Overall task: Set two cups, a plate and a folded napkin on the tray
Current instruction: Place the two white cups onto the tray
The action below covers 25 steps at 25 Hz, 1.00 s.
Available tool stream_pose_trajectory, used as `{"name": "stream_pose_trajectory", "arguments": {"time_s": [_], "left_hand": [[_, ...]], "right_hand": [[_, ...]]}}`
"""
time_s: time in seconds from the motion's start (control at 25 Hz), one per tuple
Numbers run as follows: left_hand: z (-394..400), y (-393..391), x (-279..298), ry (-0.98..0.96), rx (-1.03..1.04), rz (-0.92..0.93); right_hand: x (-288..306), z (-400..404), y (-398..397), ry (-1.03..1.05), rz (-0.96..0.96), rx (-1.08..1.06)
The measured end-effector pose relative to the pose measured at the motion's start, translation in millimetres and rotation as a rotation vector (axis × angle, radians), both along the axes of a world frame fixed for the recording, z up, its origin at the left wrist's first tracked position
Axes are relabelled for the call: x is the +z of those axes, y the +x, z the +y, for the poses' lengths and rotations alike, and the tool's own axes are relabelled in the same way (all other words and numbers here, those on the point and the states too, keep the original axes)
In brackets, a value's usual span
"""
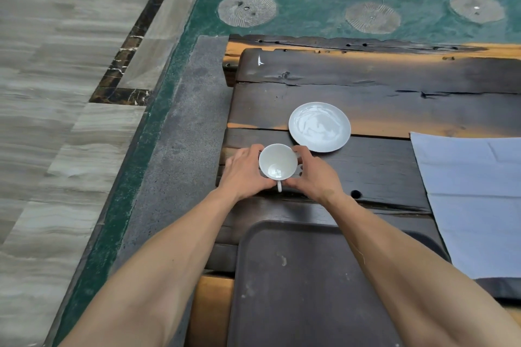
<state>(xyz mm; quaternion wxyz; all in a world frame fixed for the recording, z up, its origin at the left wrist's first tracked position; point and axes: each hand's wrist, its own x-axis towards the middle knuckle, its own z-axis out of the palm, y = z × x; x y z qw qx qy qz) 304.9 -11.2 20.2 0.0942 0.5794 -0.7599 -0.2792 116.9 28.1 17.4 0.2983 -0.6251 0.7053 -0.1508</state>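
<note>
Between both hands' fingers [255, 149] sits the white cup [278, 161].

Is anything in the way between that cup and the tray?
Nothing visible. The cup, held between the left hand and right hand, has only bare table between it and the tray. The plate lies beyond the cup, and the napkin off to the right.

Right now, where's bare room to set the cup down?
Tray surface is bare between the forearms. Dark wood lies open between plate and napkin. Crowded: left table edge, where left hand and right hand cup the cup beside the plate.
</note>
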Motion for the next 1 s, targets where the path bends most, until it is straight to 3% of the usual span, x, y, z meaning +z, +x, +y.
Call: {"name": "stream_pose_trajectory", "arguments": {"time_s": [0.4, 1.0], "left_hand": [[93.2, 18.6, 14.7, 0.203, 0.008, 0.141], [178.1, 38.1, 2.8, 0.281, -0.044, 0.113]], "right_hand": [[24.6, 103.5, 17.7, 0.079, -0.049, -0.052], [8.2, 200.7, 55.2, 0.163, -0.030, -0.159]]}}
